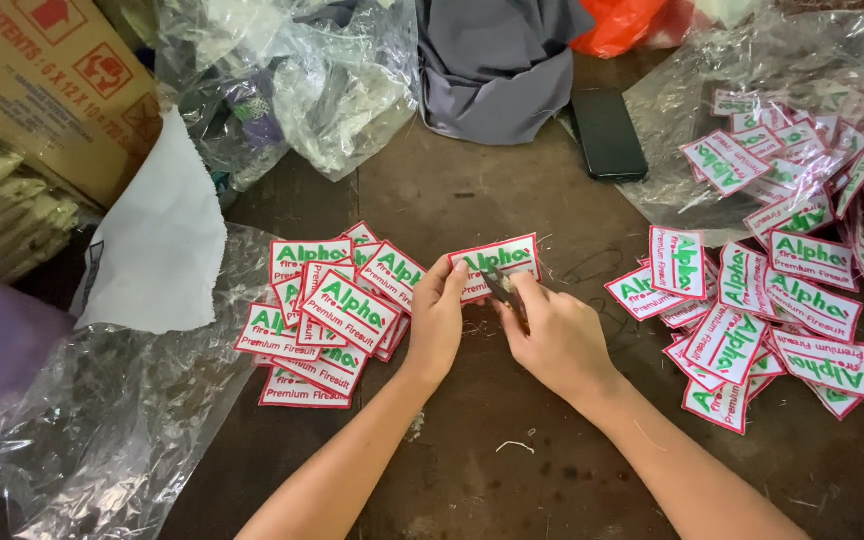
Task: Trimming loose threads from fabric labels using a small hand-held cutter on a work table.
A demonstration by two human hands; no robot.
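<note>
Left hand [437, 320] pinching patch [497, 262] edge, right hand [552, 335] gripping snips [505, 291], bare table [472, 450] below.

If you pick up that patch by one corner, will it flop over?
Probably only a little: the patch stays flat though the left hand pinches just one edge. It looks thin and light. The right hand holds a small tool against it.

The bench [472, 200] is dark, matt, scuffed wood. On it lie stitched cloth patches [324, 312] with a dull weave; beyond them sit crinkled glossy clear plastic bags [342, 90], a smooth glossy black phone [608, 133] and a matt brown cardboard box [42, 80].
</note>
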